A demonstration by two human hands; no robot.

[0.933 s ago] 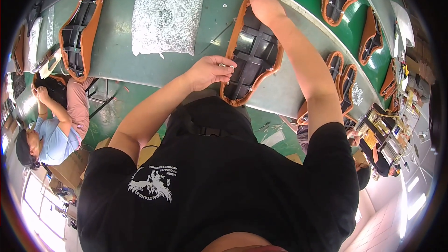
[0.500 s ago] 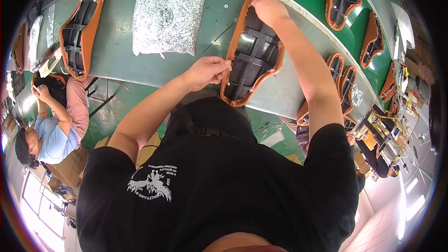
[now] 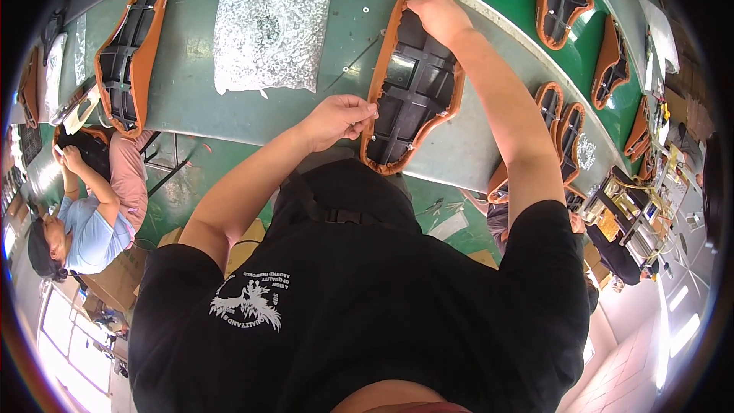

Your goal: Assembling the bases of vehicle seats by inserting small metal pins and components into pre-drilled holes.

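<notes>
In front of me a long seat with orange-brown covering and a black plastic base (image 3: 413, 80) lies underside up, reaching over the near table edge. My right hand (image 3: 440, 15) is at its far end, fingers closed, the fingertips down inside the rim; what they pinch there is hidden. Beside the seat's left rim, my left hand (image 3: 341, 118) is closed in a pinch around something small and pale that I cannot make out. To the left of the seat lies a clear plastic bag full of small shiny metal pieces (image 3: 271, 38).
Another upturned seat (image 3: 131, 53) lies at the table's left end, near a seated co-worker in light blue (image 3: 95, 233). More seats stand on the right, such as one (image 3: 564, 0) on the green surface. Small washers (image 3: 365, 9) are scattered on the table (image 3: 206, 111).
Both hands keep nearly the same place and grip. The view has shifted slightly, so the bag and far-left seat sit a little further left.
</notes>
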